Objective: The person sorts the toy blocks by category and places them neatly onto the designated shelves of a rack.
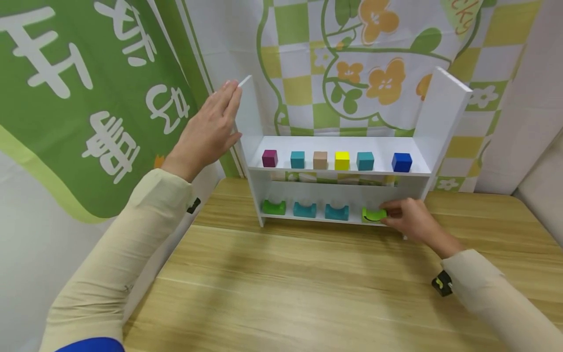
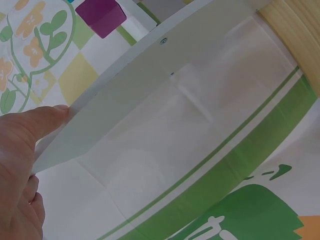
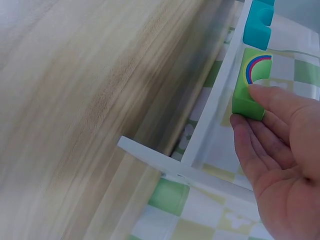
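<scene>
A white two-tier shelf [image 1: 338, 177] stands on the wooden table. My left hand [image 1: 211, 127] grips the upper edge of its left side panel [image 2: 125, 85], thumb on one face and fingers at the other. On the lower tier, my right hand [image 1: 409, 220] pinches the right end of a light green arch block [image 3: 247, 102] with a curved notch and a rainbow stripe [image 3: 250, 67]. Left of it sit two teal arch blocks [image 1: 336, 212] and a darker green arch block [image 1: 274, 207], notches facing up.
Along the upper tier stand several cubes: purple [image 1: 270, 158], teal, tan [image 1: 320, 160], yellow [image 1: 342, 160], teal and blue [image 1: 402, 162]. Behind the shelf hangs a patterned cloth [image 1: 299, 63]. A green printed banner [image 1: 101, 98] is at the left. The wooden table [image 1: 281, 283] extends toward me.
</scene>
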A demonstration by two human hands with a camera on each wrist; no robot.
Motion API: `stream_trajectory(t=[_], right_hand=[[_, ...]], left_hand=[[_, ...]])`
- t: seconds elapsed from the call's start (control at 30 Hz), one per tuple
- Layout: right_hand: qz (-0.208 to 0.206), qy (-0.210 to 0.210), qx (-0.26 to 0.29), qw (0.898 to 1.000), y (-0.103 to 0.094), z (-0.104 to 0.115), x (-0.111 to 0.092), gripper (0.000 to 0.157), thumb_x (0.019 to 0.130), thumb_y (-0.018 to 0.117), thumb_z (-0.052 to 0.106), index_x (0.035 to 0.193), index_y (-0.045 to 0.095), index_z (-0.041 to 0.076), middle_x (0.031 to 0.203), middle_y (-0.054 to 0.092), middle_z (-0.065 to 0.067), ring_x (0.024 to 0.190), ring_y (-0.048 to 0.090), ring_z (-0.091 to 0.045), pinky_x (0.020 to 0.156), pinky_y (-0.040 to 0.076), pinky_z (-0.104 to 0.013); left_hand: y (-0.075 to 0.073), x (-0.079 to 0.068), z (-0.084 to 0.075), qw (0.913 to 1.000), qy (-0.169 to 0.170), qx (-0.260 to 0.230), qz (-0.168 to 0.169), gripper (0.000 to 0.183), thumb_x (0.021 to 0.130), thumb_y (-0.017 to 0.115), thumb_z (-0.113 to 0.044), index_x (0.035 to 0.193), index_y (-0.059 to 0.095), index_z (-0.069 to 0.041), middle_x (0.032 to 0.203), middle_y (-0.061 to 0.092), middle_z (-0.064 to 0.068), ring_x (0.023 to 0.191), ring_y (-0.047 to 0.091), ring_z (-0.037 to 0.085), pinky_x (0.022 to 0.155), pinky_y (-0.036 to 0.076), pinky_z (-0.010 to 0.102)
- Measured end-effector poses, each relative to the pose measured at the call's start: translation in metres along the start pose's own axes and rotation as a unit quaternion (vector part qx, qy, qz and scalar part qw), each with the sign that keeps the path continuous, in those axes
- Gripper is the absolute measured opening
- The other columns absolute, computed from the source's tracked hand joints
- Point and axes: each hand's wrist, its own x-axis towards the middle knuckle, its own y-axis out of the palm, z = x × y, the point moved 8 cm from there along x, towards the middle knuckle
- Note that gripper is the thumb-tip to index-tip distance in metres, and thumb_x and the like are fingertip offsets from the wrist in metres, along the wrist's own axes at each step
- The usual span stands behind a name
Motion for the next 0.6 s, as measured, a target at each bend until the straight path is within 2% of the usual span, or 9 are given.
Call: stream_trajectory(t=[0.3, 0.6], right_hand=[[0.001, 0.015, 0.010, 1.000, 0.0038, -0.0062, 0.0012, 0.033, 0.089, 0.082, 0.006, 0.118, 0.075, -0.011, 0.118, 0.075, -0.031, 0.102, 0.078, -0.044, 0.081, 0.068, -0.044], [0.005, 0.019, -0.005, 1.000, 0.0037, -0.0096, -0.0011, 0.035, 0.091, 0.081, 0.006, 0.120, 0.074, -0.012, 0.119, 0.073, -0.033, 0.103, 0.077, -0.046, 0.081, 0.068, -0.046]], left_hand=[[0.0001, 0.0015, -0.0031, 1.0000, 0.004, 0.006, -0.001, 0.090, 0.102, 0.071, -0.016, 0.165, 0.013, 0.009, 0.176, 0.013, 0.025, 0.165, 0.015, 0.039, 0.138, 0.015, 0.048], [0.0005, 0.0052, -0.0054, 0.9999, 0.011, -0.005, -0.005, 0.089, 0.103, 0.068, -0.017, 0.165, 0.010, 0.009, 0.176, 0.010, 0.026, 0.166, 0.011, 0.038, 0.139, 0.009, 0.044]])
